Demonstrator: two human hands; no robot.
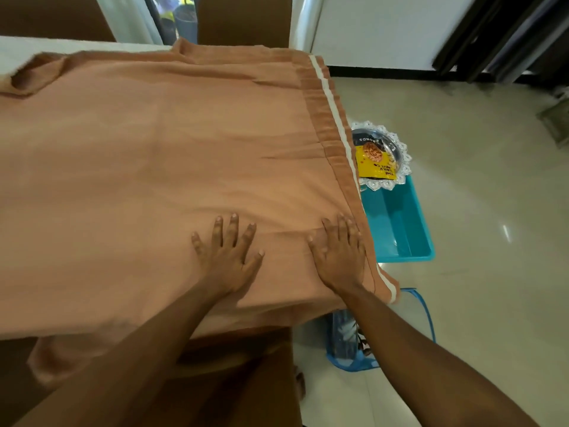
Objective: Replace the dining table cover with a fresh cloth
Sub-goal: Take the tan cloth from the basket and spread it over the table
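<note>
across the table's orange cloth (154,167), left hand (226,257) and right hand (338,257) press flat, fingers (234,226) spread wide.

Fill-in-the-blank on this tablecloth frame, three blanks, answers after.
The left hand and right hand lie ____ on the terracotta fabric tablecloth. Its edge stripe is ____. The yellow almond packet lies on a ____ lace-edged round tray, atop the teal rectangular plastic tub.
Missing: flat; white; silver.
</note>
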